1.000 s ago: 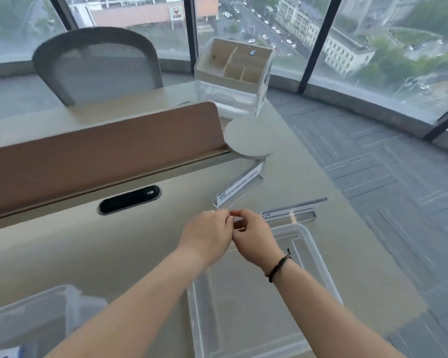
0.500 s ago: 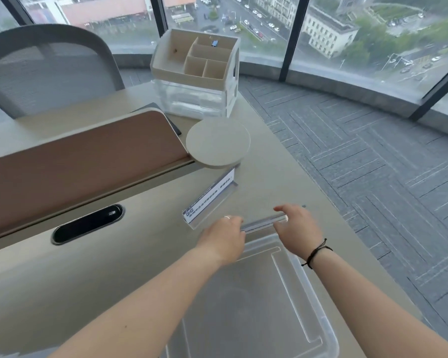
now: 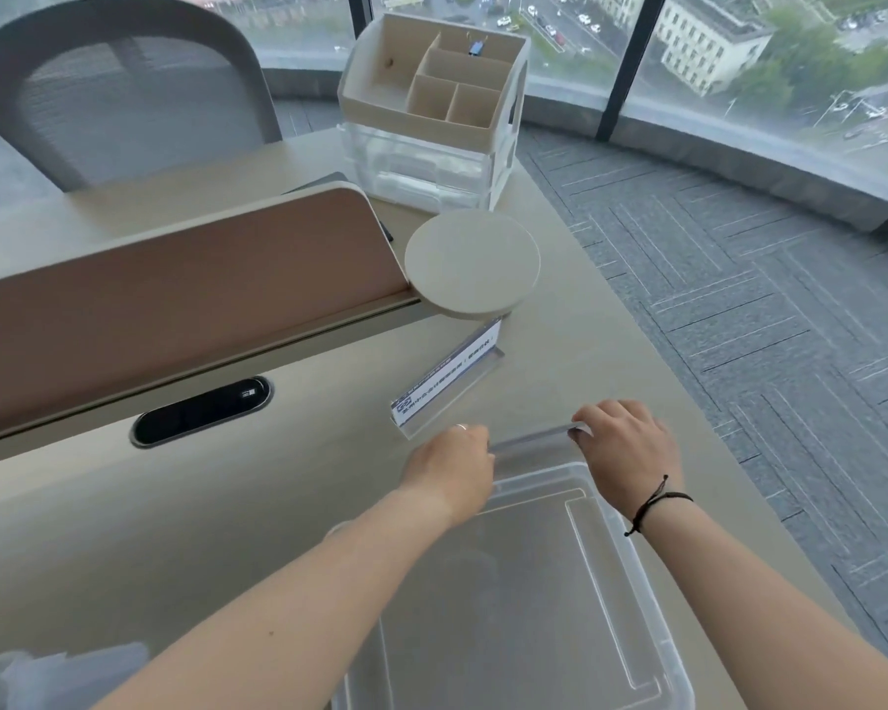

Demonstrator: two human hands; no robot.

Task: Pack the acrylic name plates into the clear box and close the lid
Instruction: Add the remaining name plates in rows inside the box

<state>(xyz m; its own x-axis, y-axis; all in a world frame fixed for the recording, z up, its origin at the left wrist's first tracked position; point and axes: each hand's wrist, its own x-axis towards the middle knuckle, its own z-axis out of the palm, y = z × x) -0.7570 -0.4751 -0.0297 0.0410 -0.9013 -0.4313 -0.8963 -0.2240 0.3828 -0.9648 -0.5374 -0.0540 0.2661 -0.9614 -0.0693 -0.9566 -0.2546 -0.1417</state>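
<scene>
A clear acrylic name plate (image 3: 529,440) lies flat just beyond the far edge of a clear plastic lid (image 3: 601,566) on the beige desk. My left hand (image 3: 452,466) grips its left end and my right hand (image 3: 629,443) grips its right end. A second name plate (image 3: 449,384) with a white and blue printed card stands tilted on the desk just behind them. A clear box (image 3: 37,673) shows only partly at the bottom left corner.
A round beige disc (image 3: 472,263) sits past the name plates, beside a brown desk divider (image 3: 175,299). A beige organiser on clear drawers (image 3: 431,115) stands at the far end. The desk edge (image 3: 713,453) drops off to the right. A grey chair (image 3: 119,89) stands behind.
My hands were together at the plate's left end and have spread apart to hold both ends. The view has shifted closer and to the right.
</scene>
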